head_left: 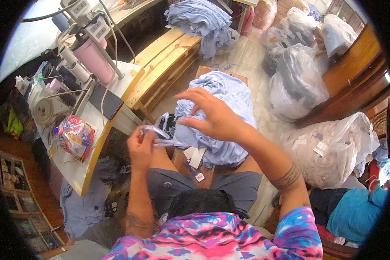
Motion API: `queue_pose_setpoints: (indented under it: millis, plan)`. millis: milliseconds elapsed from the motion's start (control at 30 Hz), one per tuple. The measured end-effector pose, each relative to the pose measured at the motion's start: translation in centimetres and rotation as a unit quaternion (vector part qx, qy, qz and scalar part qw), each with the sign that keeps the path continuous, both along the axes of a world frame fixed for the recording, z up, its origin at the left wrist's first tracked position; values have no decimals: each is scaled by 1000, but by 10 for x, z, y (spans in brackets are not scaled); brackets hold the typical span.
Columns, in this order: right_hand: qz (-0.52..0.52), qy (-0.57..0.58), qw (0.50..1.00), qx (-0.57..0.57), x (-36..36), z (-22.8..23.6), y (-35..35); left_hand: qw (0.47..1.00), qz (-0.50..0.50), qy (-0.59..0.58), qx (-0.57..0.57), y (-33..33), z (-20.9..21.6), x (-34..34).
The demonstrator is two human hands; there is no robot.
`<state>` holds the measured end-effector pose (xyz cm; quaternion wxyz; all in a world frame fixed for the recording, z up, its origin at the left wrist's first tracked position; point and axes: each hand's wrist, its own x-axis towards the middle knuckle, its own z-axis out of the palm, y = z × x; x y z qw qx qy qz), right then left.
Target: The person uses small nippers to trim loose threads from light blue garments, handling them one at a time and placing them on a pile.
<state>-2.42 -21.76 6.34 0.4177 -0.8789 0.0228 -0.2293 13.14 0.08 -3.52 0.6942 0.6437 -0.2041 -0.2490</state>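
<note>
My left hand is closed in a pinch on a thin light-blue fabric strip, which loops out to its right. My right hand hovers to the right of it, fingers spread and curved, with nothing visible in them. Below and beyond the right hand, a heap of light-blue garments lies on a low wooden support between my knees. White and dark paper tags hang at the heap's near edge. Black material with pale strips shows just beyond my left hand, partly hidden.
At left stands a white-topped table with a phone, a pink tumbler, thread cones and a colourful packet. Behind it runs a wooden bench bearing more blue garments. Stuffed plastic bags line the right side.
</note>
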Motion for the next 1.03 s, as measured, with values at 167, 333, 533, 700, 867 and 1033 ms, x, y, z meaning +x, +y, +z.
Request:
queue_pose_setpoints:
  millis: [167, 333, 533, 700, 867, 1033]
  plan:
    - [-148, 247, 897, -334, -92, -147, -6, 904, 105, -301, 285, 62, -68, 53]
    - [-187, 223, 927, -238, -113, -177, -55, 849, 123, -314, 406, 77, -88, 45]
    - [-264, 0, 958, -112, -102, -17, -113, 871, 122, -336, 337, 72, -89, 44]
    - [-312, -175, 922, 149, -58, 109, -162, 900, 80, -319, 285, 30, -105, 14]
    - [-244, -216, 886, 328, 65, 171, -156, 867, 61, -345, 354, 14, -146, -5]
    - [-177, -234, 884, 365, 170, 185, -178, 895, 68, -258, 358, 15, -151, 7]
